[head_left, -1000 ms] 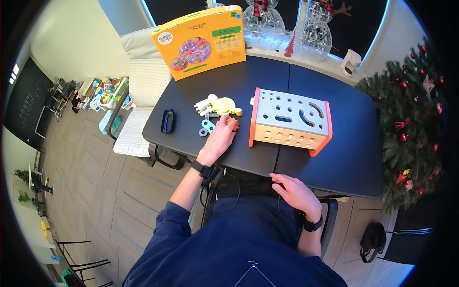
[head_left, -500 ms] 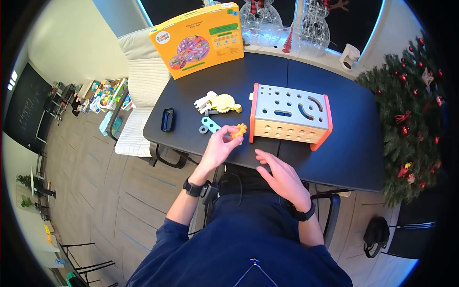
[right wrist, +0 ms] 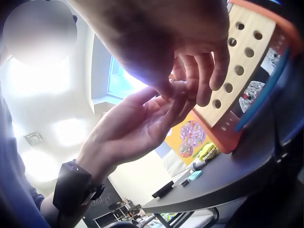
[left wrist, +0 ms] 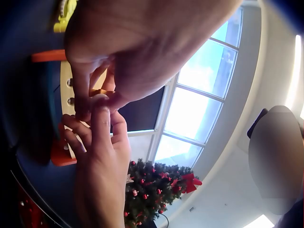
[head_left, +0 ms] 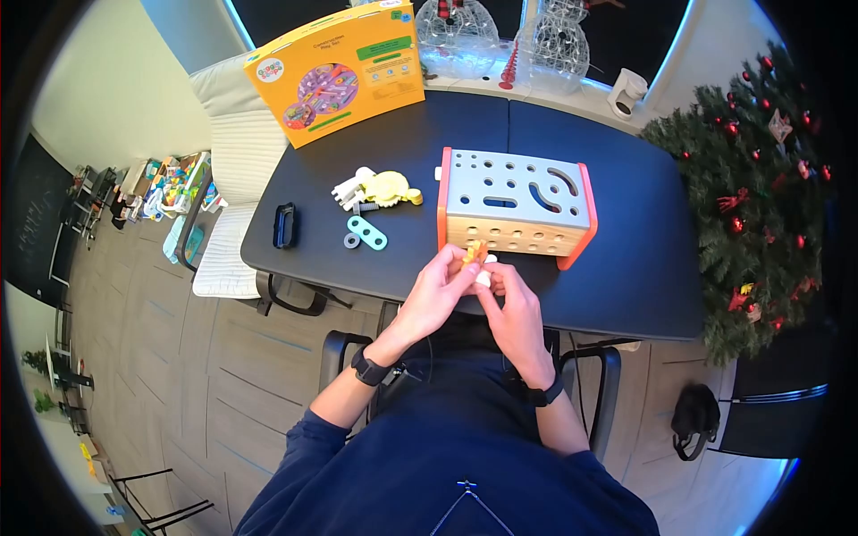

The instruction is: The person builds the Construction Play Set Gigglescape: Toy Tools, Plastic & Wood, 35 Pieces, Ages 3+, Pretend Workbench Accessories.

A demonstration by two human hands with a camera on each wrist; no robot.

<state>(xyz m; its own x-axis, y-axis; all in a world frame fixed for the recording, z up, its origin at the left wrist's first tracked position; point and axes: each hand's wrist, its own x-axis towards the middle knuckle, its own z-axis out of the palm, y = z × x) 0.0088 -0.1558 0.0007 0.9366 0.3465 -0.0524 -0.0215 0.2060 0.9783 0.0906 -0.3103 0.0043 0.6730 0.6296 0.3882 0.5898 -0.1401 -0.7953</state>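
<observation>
L hand (head_left: 433,297) pinches orange pc (head_left: 475,252), R hand (head_left: 518,320) white pc (head_left: 483,278) (both nr toy box (head_left: 523,211)).

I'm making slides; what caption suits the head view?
Left hand and right hand hold a small orange piece and a small white piece near a grey-topped, perforated wooden box.

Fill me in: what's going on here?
A person at a table has both hands near the holed box. The left hand pinches an orange piece; the right hand pinches a small white piece beside it. Whether the two are joined is hard to tell. A teal strip and yellow piece lie to the left.
</observation>
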